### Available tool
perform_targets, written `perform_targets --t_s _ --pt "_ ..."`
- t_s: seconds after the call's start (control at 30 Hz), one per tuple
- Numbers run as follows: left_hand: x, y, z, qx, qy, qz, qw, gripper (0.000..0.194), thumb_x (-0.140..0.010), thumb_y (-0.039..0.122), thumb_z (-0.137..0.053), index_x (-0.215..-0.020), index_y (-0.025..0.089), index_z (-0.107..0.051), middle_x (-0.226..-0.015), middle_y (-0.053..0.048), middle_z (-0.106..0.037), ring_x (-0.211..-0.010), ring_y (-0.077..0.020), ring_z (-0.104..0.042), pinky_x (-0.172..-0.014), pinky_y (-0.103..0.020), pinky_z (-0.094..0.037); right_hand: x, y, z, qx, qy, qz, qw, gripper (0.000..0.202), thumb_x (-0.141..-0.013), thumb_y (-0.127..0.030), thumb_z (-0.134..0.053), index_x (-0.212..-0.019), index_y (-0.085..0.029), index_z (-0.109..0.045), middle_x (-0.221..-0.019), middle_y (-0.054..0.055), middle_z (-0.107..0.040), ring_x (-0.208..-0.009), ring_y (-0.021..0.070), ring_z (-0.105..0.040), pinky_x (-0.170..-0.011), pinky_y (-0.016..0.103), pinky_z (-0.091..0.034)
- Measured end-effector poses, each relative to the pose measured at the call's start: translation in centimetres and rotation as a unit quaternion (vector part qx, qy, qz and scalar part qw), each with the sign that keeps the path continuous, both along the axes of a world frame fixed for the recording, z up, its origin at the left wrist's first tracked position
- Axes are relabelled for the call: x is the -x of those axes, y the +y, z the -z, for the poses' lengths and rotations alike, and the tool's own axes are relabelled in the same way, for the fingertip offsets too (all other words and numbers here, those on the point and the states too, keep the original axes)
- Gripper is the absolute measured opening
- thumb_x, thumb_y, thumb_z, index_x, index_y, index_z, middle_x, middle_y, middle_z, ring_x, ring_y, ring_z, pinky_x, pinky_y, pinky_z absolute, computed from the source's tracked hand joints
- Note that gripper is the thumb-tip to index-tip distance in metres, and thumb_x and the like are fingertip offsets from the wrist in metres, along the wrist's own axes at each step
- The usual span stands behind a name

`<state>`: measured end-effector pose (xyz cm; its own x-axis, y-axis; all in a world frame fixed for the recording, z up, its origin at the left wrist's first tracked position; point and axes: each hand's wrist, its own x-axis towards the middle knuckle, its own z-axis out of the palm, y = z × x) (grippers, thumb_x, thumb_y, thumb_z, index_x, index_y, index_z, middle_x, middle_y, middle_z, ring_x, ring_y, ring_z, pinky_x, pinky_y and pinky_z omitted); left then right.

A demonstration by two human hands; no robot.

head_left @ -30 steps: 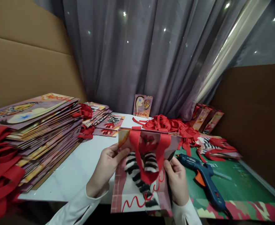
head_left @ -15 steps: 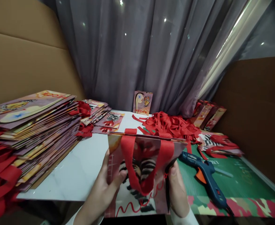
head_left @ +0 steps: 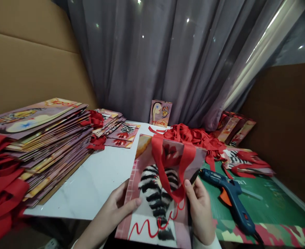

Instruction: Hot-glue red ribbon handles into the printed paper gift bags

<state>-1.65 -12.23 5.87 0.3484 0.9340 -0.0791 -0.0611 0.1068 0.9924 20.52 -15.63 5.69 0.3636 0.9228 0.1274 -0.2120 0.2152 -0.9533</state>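
A paper gift bag (head_left: 152,204) with a zebra-striped picture, red script lettering and a red ribbon handle (head_left: 160,166) is held upright, tilted back, at the table's front edge. My left hand (head_left: 121,204) grips its left side, thumb on the front face and fingers behind. On the right edge, my right hand (head_left: 199,207) is closed round the bag, with the thumb near the handle. A thin dark strip shows by the right thumb; I cannot make out what it is. The handle loop hangs down over the bag's front. Just right of my right hand lies a blue glue gun (head_left: 231,197).
A tall stack of flat printed bags (head_left: 56,148) with red handles stands at left, smaller piles behind it. A heap of red ribbons (head_left: 191,135) lies at back centre. One bag (head_left: 160,113) stands by the curtain. More bags (head_left: 248,160) lie right on the green mat (head_left: 279,193).
The bag has tipped back, so more of its zebra-striped front shows. My right hand has shifted slightly right, its thumb now farther onto the front. The view has turned slightly left.
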Motion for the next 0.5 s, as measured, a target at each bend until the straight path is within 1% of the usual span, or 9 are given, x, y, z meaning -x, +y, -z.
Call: perform_targets --t_s 0.07,0.13,0.2,0.23,0.3,0.37,0.43,0.47,0.5 --pt "-0.1 0.2 0.4 0.038 -0.034 -0.042 0.998 0.053 -0.07 0.044 -0.076 -0.113 0.016 -0.063 -0.104 -0.01 -0.072 -0.091 -0.0269 -0.069 -0.083 -0.036 -0.056 0.0 -0.2 0.4 0.023 -0.007 -0.044 0.999 0.042 -0.081 -0.044 -0.067 -0.118 -0.024 -0.061 -0.118 0.007 -0.067 -0.105 0.0232 -0.062 -0.089 0.033 -0.05" --pt "0.0 0.5 0.6 0.069 -0.058 -0.087 0.992 0.053 -0.065 0.043 -0.08 -0.106 0.014 -0.065 -0.1 -0.011 -0.073 -0.086 -0.0263 -0.07 -0.077 -0.034 -0.056 0.1 -0.5 0.8 0.062 -0.026 -0.107 0.992 0.041 -0.079 -0.044 -0.07 -0.114 -0.023 -0.064 -0.117 0.007 -0.067 -0.106 0.0231 -0.061 -0.091 0.032 -0.048" --pt "0.5 0.7 0.9 0.09 -0.065 -0.114 0.987 0.056 -0.063 0.046 -0.081 -0.107 0.015 -0.066 -0.104 -0.012 -0.072 -0.089 -0.0274 -0.069 -0.077 -0.033 -0.055 0.3 -0.6 1.3 0.1 -0.024 -0.158 0.982 0.035 -0.077 -0.046 -0.071 -0.099 -0.019 -0.069 -0.103 0.007 -0.07 -0.095 0.0215 -0.063 -0.084 0.03 -0.049" --pt "0.9 0.7 1.1 0.096 -0.069 -0.116 0.986 0.059 -0.063 0.049 -0.08 -0.109 0.015 -0.066 -0.109 -0.012 -0.071 -0.094 -0.0284 -0.068 -0.08 -0.034 -0.055 0.4 -0.6 1.6 0.112 -0.01 -0.169 0.979 0.033 -0.076 -0.048 -0.072 -0.09 -0.018 -0.069 -0.094 0.006 -0.071 -0.086 0.0198 -0.063 -0.079 0.029 -0.05" --pt "1.9 0.5 1.8 0.081 -0.107 -0.092 0.987 0.07 -0.063 0.064 -0.073 -0.114 0.017 -0.065 -0.122 -0.013 -0.065 -0.109 -0.0318 -0.062 -0.09 -0.038 -0.051 0.4 -0.4 2.4 0.122 0.024 -0.156 0.98 0.034 -0.072 -0.05 -0.074 -0.08 -0.017 -0.067 -0.078 0.003 -0.068 -0.071 0.0164 -0.06 -0.069 0.027 -0.049" --pt "2.6 0.2 2.5 0.026 -0.151 -0.03 0.988 0.086 -0.055 0.074 -0.071 -0.121 0.018 -0.063 -0.136 -0.013 -0.055 -0.124 -0.0351 -0.051 -0.1 -0.04 -0.045 0.3 -0.3 3.5 0.137 0.037 -0.14 0.98 0.037 -0.068 -0.052 -0.076 -0.077 -0.018 -0.066 -0.07 0.002 -0.065 -0.064 0.0155 -0.058 -0.063 0.026 -0.048" --pt "2.9 -0.2 3.1 -0.036 -0.15 0.022 0.988 0.094 -0.049 0.067 -0.08 -0.128 0.02 -0.059 -0.141 -0.013 -0.05 -0.128 -0.0356 -0.046 -0.105 -0.04 -0.041 0.1 -0.2 4.9 0.152 0.007 -0.14 0.978 0.04 -0.066 -0.056 -0.075 -0.073 -0.018 -0.067 -0.064 0.002 -0.064 -0.06 0.0173 -0.058 -0.059 0.028 -0.049" --pt "2.9 -0.4 3.3 -0.052 -0.132 0.018 0.99 0.092 -0.053 0.058 -0.083 -0.131 0.021 -0.055 -0.14 -0.012 -0.051 -0.127 -0.0337 -0.048 -0.105 -0.039 -0.04 0.0 -0.3 5.6 0.139 -0.023 -0.138 0.98 0.039 -0.066 -0.057 -0.074 -0.072 -0.019 -0.068 -0.063 0.003 -0.065 -0.059 0.0194 -0.06 -0.058 0.03 -0.05" --pt "2.8 -0.6 3.4 -0.058 -0.117 -0.004 0.991 0.084 -0.06 0.052 -0.082 -0.133 0.021 -0.053 -0.136 -0.011 -0.055 -0.122 -0.0307 -0.053 -0.104 -0.038 -0.042 0.1 -0.4 6.3 0.11 -0.053 -0.134 0.983 0.037 -0.067 -0.057 -0.073 -0.074 -0.021 -0.07 -0.063 0.003 -0.067 -0.06 0.0223 -0.062 -0.058 0.033 -0.052"
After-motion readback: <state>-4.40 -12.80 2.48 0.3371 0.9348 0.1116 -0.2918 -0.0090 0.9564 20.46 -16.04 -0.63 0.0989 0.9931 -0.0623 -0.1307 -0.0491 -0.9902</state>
